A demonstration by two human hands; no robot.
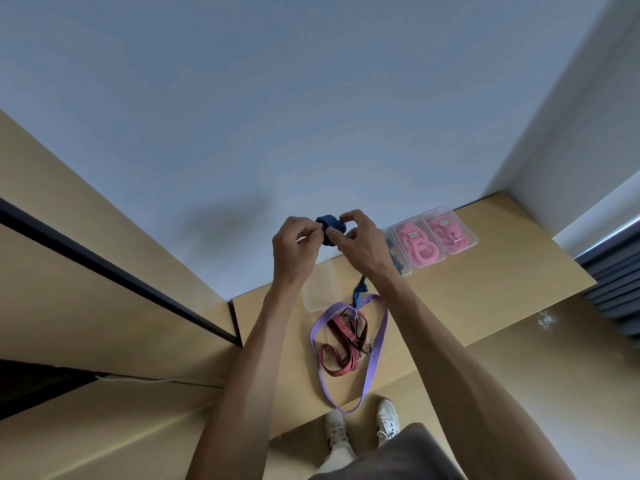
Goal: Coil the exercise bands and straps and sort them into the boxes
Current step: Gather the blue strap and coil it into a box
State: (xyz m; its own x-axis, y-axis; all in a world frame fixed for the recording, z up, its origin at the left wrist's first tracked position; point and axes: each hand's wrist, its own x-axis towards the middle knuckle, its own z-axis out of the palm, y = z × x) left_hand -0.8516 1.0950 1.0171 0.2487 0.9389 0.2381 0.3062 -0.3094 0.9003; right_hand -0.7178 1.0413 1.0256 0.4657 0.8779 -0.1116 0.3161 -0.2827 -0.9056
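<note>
From the head camera I see both hands raised above the surface, working on a blue strap that is wound into a tight coil between them. My left hand has its fingers curled, pinching the left side of the coil. My right hand wraps over the coil from the right, thumb and fingers curled round it. A loose blue tail of the strap hangs down below the right wrist towards the surface.

On the surface beneath the hands lies a purple strap in a long open loop, its near end drooping over the front edge. Inside that loop rests a tangled red strap. A clear lid lies just beyond them. To the right, against the wall, stand clear boxes: two hold pink bands, and one box, partly hidden by my right forearm, holds something dark.
</note>
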